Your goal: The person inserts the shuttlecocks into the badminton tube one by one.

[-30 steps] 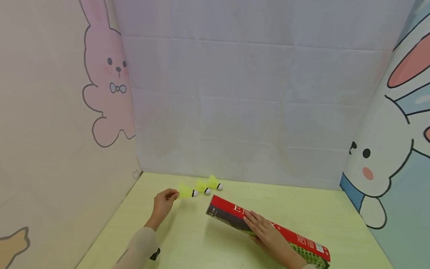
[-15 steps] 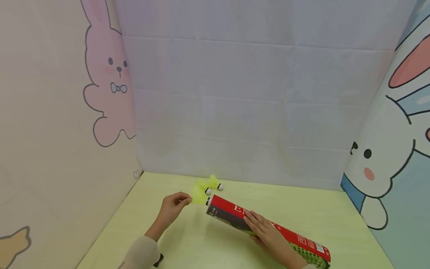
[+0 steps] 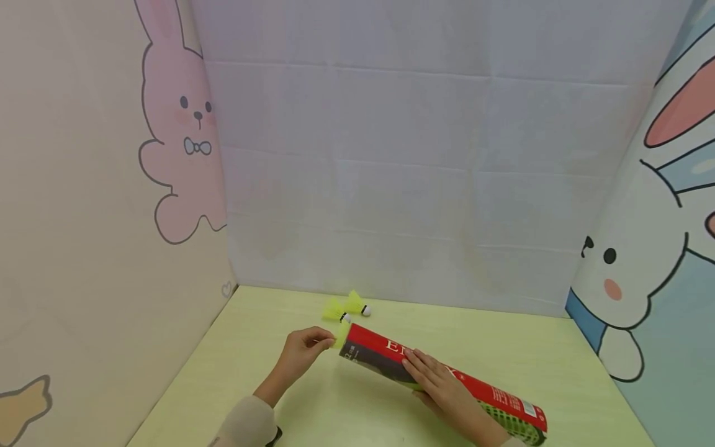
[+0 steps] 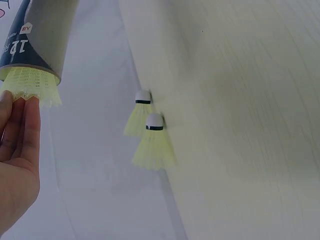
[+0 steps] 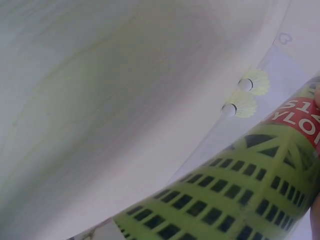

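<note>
My left hand (image 3: pixel 304 354) pinches the skirt of a yellow shuttlecock (image 4: pixel 37 85) between thumb and fingers. Its cork end is hidden inside the open end of a red, black and green shuttlecock tube (image 3: pixel 374 344), and only part of the skirt sticks out. My right hand (image 3: pixel 441 385) grips the tube around its middle, fingers lying over the top. The tube slants, its open end raised toward the left hand and its other end low at the right. In the right wrist view the tube's green patterned side (image 5: pixel 225 185) fills the lower right.
Two more yellow shuttlecocks, one nearer (image 3: pixel 335 310) and one farther (image 3: pixel 356 303), lie on the pale yellow table (image 3: pixel 268 304) close to the back, just beyond the tube's mouth. A white sheet wall (image 3: pixel 391 186) rises behind, with rabbit-printed walls on both sides.
My left hand has carried the shuttlecock rightward from beside the other two, brought its white tip to the tube's mouth and pushed it partly in. The right hand and tube have barely moved.
</note>
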Demonstrator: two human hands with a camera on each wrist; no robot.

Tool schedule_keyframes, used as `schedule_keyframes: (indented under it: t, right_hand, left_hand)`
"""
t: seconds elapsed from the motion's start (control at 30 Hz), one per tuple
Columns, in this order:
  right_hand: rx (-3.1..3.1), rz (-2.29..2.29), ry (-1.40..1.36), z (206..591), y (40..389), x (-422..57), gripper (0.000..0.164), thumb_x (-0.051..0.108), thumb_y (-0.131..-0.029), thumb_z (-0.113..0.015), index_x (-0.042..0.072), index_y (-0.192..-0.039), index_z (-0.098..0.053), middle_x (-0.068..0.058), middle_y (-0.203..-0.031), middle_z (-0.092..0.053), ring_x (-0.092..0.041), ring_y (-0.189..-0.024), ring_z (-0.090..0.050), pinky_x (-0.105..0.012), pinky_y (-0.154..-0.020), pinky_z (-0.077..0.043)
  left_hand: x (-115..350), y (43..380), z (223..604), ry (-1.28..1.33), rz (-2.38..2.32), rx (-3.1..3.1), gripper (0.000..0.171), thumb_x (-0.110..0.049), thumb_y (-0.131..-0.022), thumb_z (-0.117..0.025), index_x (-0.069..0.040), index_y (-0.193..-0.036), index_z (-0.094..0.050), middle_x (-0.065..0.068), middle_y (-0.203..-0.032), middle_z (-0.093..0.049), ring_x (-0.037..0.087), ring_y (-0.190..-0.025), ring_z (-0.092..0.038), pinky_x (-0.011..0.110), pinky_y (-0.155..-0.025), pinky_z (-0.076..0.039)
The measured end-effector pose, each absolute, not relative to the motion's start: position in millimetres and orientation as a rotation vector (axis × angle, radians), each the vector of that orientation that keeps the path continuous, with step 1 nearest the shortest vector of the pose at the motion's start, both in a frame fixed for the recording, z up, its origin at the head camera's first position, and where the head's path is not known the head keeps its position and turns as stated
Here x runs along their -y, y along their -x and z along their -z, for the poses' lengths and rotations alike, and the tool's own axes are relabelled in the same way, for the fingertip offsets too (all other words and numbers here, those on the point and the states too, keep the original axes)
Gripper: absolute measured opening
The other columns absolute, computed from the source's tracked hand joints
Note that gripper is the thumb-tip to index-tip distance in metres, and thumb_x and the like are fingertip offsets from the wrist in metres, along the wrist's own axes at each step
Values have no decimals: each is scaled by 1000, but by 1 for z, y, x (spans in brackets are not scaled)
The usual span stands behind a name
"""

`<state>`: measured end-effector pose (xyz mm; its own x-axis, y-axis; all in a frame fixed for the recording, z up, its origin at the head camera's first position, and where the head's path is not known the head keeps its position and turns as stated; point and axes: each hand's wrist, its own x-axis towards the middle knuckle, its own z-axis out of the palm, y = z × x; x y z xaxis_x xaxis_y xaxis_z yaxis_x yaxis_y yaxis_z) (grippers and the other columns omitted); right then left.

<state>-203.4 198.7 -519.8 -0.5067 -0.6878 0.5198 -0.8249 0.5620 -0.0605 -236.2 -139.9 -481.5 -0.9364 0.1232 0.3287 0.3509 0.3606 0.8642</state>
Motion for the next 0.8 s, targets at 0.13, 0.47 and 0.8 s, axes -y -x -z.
schedule_keyframes:
  t: [0.13, 0.47, 0.8]
  right_hand:
    - [2343, -413, -1226, 519, 203, -198, 61, 48, -102, -30, 10, -149, -36, -7, -153, -36, -24, -138, -36, -19, -113, -10]
    - [2312, -404, -1229, 516, 202, -197, 61, 47, -102, -29, 8, -147, -39, -9, -151, -39, -26, -136, -38, -20, -113, -11]
    - [2326, -403, -1206, 518, 203, -197, 62, 49, -101, -28, 9, -148, -39, -8, -151, -38, -24, -137, -37, -20, -113, -10]
  left_hand:
    - [137, 236, 482, 435, 1624, 2410, 6, -11, -85, -72, -9, -90, -74, 5, -84, -72, 20, -76, -68, 25, -67, -56]
    - [122, 230, 466, 504, 1650, 2451, 5, 2, -85, -69, 2, -89, -72, 14, -86, -71, 14, -74, -65, 23, -66, -54]
    - [127, 247, 480, 569, 1662, 2504, 8, -7, -85, -71, -4, -92, -75, 7, -88, -72, 7, -74, -65, 23, -66, -55]
